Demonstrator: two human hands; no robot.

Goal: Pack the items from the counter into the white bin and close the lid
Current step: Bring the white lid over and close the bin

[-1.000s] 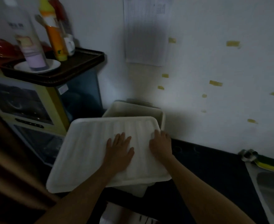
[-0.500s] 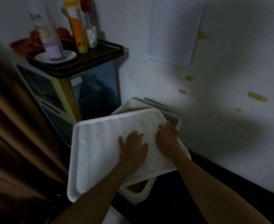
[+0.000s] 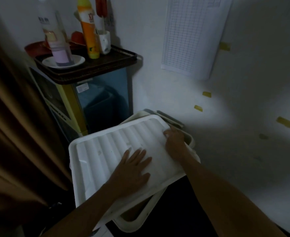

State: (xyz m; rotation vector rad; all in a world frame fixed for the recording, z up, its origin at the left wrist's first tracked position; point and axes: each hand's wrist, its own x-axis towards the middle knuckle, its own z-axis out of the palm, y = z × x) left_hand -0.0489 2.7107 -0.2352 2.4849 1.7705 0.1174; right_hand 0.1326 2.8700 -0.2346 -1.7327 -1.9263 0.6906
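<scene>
At the back, wall (image 3: 243, 100): white, it runs behind everything you face and is dotted with yellow tape strips (image 3: 289, 124).
Curtain (image 3: 12, 134): brown folds fill your left side.
Cabinet (image 3: 104, 100): yellow-edged with a blue side panel, it stands between the curtain and the wall, just beyond the bin.
Lid (image 3: 106, 151): white and ribbed, it lies on top of the bin but turned askew, with its left end overhanging toward the curtain.
Bin (image 3: 135, 221): white, it sits under the lid, close to the wall at the left end of the dark counter (image 3: 175, 211). Its near corner and far right rim stick out uncovered, so it is not closed. What is inside is hidden.
Paper sheet (image 3: 192, 36): a printed grid, it hangs on the wall above the bin.
Tray (image 3: 92, 69): dark, it rests on top of the cabinet.
Your left hand (image 3: 132, 170): it lies flat on the middle of the lid, fingers straight and spread wide, holding nothing.
Your right hand (image 3: 175, 144): it rests on the lid's far right corner, fingers bent with the tips on the ribs. You cannot tell whether they hook the edge.
Clear bottle (image 3: 55, 41): it stands upright in a white dish (image 3: 63, 61) on the tray.
Orange bottle (image 3: 89, 35): upright on the tray, just right of the dish.
Cup (image 3: 104, 42): white, just beside the orange bottle.
</scene>
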